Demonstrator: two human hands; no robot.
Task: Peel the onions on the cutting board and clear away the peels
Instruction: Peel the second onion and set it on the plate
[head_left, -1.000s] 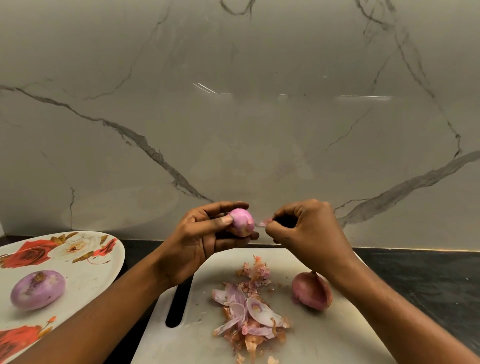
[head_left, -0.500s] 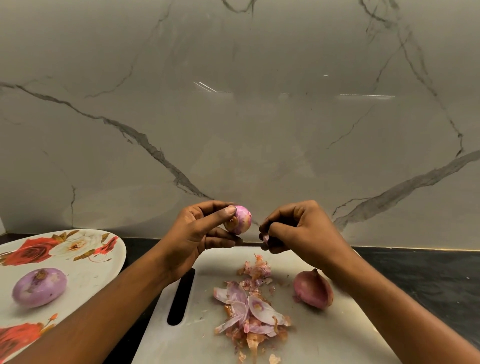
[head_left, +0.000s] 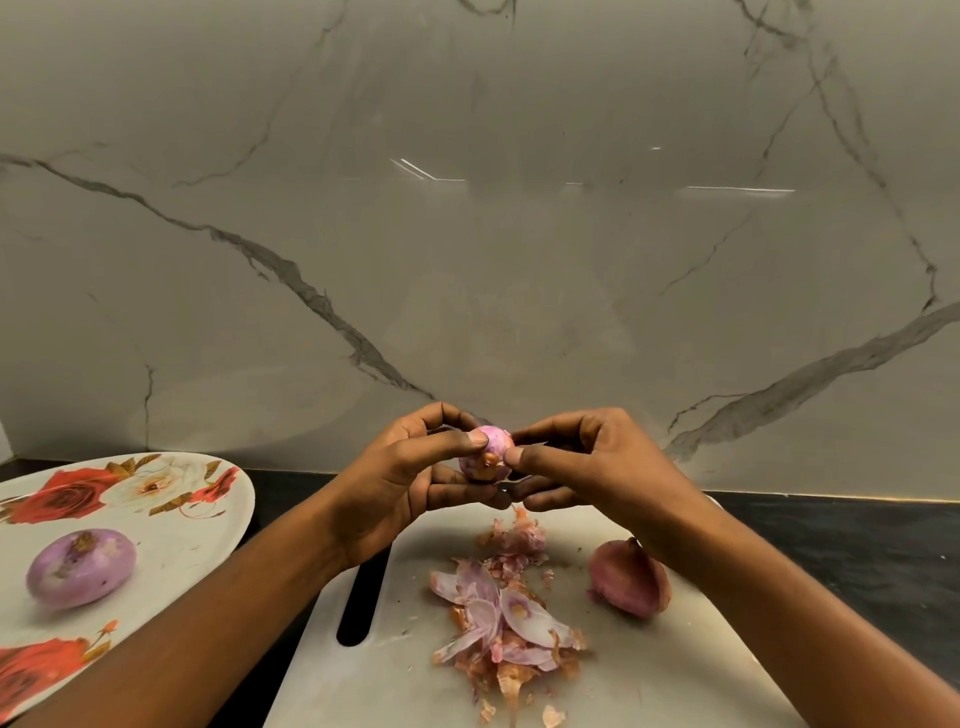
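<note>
- The cutting board (head_left: 675, 686) is lying in front of you, its far edge running just under your hands
- Its left edge, with the dark handle slot (head_left: 363, 597), is sitting near the flowered plate (head_left: 171, 545) at 9 o'clock, and a strip of dark counter (head_left: 857, 545) is showing between them
- The marble wall (head_left: 467, 260) is standing behind your hands at 12 o'clock, while the counter is stretching away at 3 o'clock of the board
- The peels (head_left: 504, 608) are heaping in the board's middle, at 6 o'clock below your hands
- The unpeeled onion (head_left: 628, 579) is lying at 4 o'clock, apart from the heap and just under your right wrist
- You are holding the small onion (head_left: 485, 454) up over the board's far edge, between both hands
- Your left hand (head_left: 395, 483) is curling round it from 9 o'clock, thumb pressing on top and fingers cupping beneath
- Your right hand (head_left: 597, 467) is meeting it from 3 o'clock, thumb and forefinger pinching its side beside a scrap of orange skin, with the other fingers curling underneath
- The peeled onion (head_left: 80, 566) is resting on the plate, well apart from the board
</note>
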